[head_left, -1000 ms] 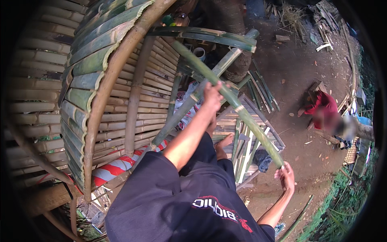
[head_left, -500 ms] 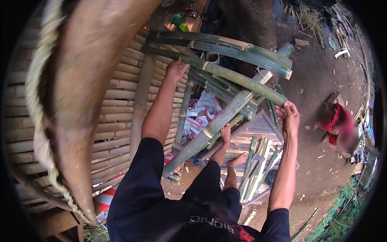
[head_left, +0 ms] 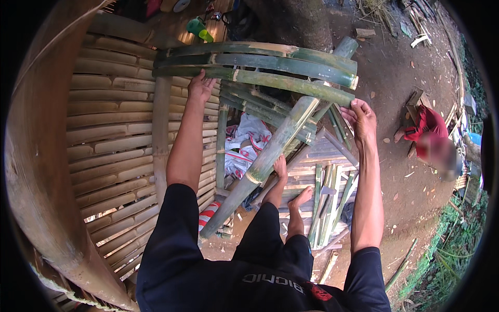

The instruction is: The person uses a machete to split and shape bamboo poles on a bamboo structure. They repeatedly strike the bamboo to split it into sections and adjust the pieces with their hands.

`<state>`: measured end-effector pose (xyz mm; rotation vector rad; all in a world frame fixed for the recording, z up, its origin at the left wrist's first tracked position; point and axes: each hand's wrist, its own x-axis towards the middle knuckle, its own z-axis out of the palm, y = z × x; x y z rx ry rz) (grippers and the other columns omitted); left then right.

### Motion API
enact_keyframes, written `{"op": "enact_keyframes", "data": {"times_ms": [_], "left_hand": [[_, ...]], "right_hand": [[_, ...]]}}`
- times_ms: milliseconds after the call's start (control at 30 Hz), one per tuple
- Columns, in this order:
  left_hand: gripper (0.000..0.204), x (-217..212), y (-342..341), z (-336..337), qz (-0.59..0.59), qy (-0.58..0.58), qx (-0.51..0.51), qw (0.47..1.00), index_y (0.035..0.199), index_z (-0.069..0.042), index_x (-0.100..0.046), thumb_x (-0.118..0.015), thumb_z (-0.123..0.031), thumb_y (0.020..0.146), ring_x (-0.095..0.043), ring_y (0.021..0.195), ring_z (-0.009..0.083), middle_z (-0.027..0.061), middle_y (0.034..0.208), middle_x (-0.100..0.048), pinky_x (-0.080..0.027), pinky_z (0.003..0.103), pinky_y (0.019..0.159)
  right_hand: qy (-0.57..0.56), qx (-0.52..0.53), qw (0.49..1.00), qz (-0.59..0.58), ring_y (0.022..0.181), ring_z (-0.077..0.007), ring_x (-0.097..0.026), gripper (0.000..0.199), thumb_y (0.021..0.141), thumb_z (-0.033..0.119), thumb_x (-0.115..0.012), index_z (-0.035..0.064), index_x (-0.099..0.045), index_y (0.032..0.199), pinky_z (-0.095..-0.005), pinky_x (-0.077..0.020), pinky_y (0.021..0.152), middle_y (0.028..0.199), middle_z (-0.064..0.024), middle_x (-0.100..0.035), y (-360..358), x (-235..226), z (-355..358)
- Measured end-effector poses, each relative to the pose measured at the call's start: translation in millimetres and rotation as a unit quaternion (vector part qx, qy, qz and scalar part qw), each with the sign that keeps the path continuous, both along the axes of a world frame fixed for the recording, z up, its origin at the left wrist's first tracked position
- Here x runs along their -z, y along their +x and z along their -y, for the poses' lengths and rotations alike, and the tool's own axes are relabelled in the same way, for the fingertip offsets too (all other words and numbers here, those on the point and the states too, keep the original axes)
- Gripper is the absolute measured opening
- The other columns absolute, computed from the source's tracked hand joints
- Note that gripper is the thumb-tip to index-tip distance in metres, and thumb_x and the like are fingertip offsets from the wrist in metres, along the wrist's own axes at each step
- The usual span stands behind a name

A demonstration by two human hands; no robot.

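My left hand (head_left: 200,87) holds a green split bamboo slat (head_left: 275,81) near its left end, its fingers along the near edge. At the slat's right end, my right hand (head_left: 361,117) grips the tip between thumb and fingers. Two more bamboo slats, a bluish-green one (head_left: 291,65) and a far one (head_left: 249,47), lie side by side just beyond it. Their left ends rest at the top of the bamboo-slat wall (head_left: 117,119). A thick bamboo pole (head_left: 260,169) runs slantwise beneath the slats.
My bare feet are by a low slatted platform (head_left: 306,177) bearing several bamboo strips (head_left: 327,213) and a grey blade (head_left: 328,191). White sacks (head_left: 244,143) lie beside the wall. A person in red (head_left: 431,125) crouches at right. Green cups (head_left: 195,25) stand far off.
The held slat has moved away from me and now lies close against the other two, nearly parallel to them. Both hands still hold it. My view has shifted, showing more of the wall.
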<state>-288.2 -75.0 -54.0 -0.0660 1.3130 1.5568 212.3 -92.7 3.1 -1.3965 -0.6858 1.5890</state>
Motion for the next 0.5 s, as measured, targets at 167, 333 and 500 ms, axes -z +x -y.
{"op": "enact_keyframes", "data": {"times_ms": [167, 333, 500], "left_hand": [[0.038, 0.3, -4.5, -7.7, -0.009, 0.002, -0.013, 1.0, 0.128, -0.005, -0.048, -0.063, -0.013, 0.094, -0.043, 0.13, 0.0303, 0.0119, 0.134, -0.045, -0.035, 0.047, 0.114], [0.039, 3.2, -0.8, -17.1, -0.017, -0.006, -0.045, 0.999, 0.127, -0.003, -0.048, -0.063, -0.01, 0.092, -0.049, 0.125, 0.0309, 0.0124, 0.129, -0.05, -0.039, 0.048, 0.111], [0.039, 3.0, 1.9, -21.0, -0.015, -0.015, -0.065, 0.998, 0.124, 0.0, -0.05, -0.065, -0.007, 0.088, -0.054, 0.12, 0.0312, 0.0148, 0.127, -0.053, -0.044, 0.046, 0.107]], "right_hand": [[0.004, -0.001, 1.0, 0.003, 0.084, -0.0191, -0.068, 0.02, 0.097, 0.015, -0.06, -0.0027, -0.059, 0.106, -0.0263, -0.0579, 0.073, 0.095, -0.0089, -0.063, -3.4, -1.0, -11.8], [0.003, 0.003, 1.0, 0.003, 0.086, -0.0229, -0.069, 0.023, 0.096, 0.015, -0.061, -0.0044, -0.059, 0.107, -0.0279, -0.0587, 0.074, 0.096, -0.0114, -0.064, -1.8, 2.7, -14.4], [0.003, 0.017, 1.0, -0.004, 0.084, -0.0252, -0.07, 0.024, 0.095, 0.013, -0.061, -0.0066, -0.059, 0.108, -0.0294, -0.0597, 0.072, 0.097, -0.0153, -0.065, -2.0, 4.6, -16.1]]}}
